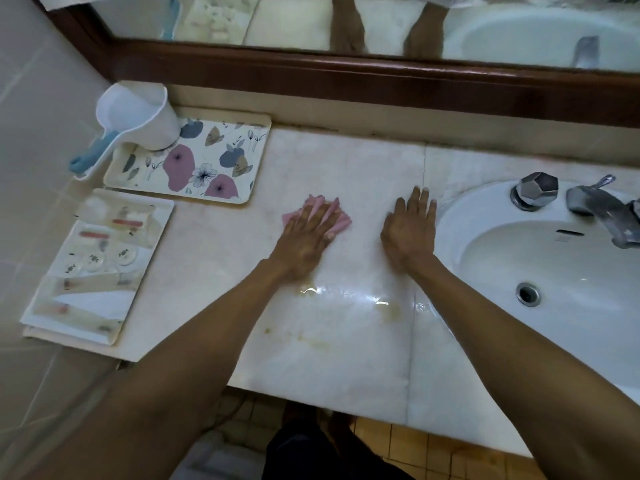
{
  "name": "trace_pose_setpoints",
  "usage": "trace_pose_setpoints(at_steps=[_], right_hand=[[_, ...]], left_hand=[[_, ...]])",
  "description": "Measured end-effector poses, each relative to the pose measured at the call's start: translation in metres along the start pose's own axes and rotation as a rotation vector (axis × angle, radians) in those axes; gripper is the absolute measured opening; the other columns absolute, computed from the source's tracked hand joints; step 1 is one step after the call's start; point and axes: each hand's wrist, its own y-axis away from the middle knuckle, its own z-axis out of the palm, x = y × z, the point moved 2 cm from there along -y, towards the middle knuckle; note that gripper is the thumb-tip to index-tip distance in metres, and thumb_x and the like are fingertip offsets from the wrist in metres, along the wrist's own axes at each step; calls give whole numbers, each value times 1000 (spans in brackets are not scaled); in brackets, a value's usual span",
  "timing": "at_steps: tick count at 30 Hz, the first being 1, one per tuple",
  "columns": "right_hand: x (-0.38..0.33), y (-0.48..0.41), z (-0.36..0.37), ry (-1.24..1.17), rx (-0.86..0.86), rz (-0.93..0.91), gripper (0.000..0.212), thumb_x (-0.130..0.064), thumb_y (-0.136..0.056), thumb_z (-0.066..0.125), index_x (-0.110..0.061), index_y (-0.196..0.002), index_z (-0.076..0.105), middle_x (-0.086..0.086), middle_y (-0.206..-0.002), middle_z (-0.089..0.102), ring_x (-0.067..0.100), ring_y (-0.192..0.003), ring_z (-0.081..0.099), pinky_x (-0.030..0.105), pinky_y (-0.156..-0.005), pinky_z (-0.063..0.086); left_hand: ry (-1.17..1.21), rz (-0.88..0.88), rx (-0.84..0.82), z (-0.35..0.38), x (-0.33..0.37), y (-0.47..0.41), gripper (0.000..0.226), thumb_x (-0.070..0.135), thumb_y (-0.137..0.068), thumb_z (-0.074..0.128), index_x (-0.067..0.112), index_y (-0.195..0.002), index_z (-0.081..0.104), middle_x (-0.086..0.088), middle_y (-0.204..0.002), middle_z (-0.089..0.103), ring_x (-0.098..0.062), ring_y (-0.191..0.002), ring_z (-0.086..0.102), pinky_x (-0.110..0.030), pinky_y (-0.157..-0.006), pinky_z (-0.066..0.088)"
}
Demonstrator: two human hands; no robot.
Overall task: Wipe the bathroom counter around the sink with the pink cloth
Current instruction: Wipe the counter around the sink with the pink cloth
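The pale marble counter (pixel 346 341) runs from the left wall to the white sink (pixel 561 271) at the right. My left hand (pixel 308 237) lies flat on the pink cloth (pixel 341 221), pressing it to the counter's middle; the cloth's edges show beyond my fingers. My right hand (pixel 410 230) rests palm down on the bare counter, fingers together, just left of the sink's rim, holding nothing. A wet shiny patch with yellowish stains (pixel 346 296) lies on the counter just below both hands.
A flowered tray (pixel 221 161) holds a white scoop with a blue handle (pixel 138 116) at the back left. A tray of toiletry packets (pixel 93 268) sits at the left edge. The chrome tap (pixel 602 209) and knob (pixel 535 190) stand behind the basin. A wood-framed mirror (pixel 346 74) runs behind.
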Motion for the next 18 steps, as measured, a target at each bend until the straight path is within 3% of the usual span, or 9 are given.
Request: trace_pose_setpoints(at_steps=[5, 8, 13, 15, 18], right_hand=[[-27, 2, 9, -101, -125, -96, 51, -25, -105, 29, 2, -148, 29, 24, -163, 9, 36, -152, 2, 48, -123, 4], [-36, 4, 16, -125, -114, -114, 55, -27, -105, 29, 1, -151, 24, 21, -164, 11, 35, -152, 5, 50, -123, 5], [-47, 21, 31, -139, -82, -69, 61, -33, -105, 30, -1, -155, 16, 21, -164, 6, 35, -152, 3, 54, -122, 2], [-52, 24, 35, -128, -80, -56, 62, -34, -104, 29, 0, -155, 16, 22, -164, 5, 35, -152, 2, 54, -122, 2], [-58, 24, 36, -139, -85, -51, 61, -34, -105, 28, -1, -154, 16, 21, -164, 4, 34, -153, 1, 54, -122, 1]], left_hand=[[-31, -201, 52, -34, -76, 19, 55, 36, -113, 22, 30, -165, 6, 9, -172, -8, -21, -160, -11, -51, -128, 7], [-9, -231, 85, -24, -73, 47, 56, 39, -110, 16, 28, -165, 13, 7, -174, -2, -21, -161, -7, -55, -126, 13], [25, -176, 69, 0, -34, 118, 55, 40, -112, 25, 37, -164, 9, 14, -172, -10, -17, -160, -14, -39, -125, 0], [-48, -132, 64, -7, -51, 114, 54, 41, -112, 23, 36, -164, 9, 15, -173, -7, -19, -161, -10, -42, -126, 4], [-38, -299, 90, -19, -73, 82, 56, 42, -110, 19, 34, -165, 7, 9, -174, -5, -29, -161, -7, -55, -128, 9]])
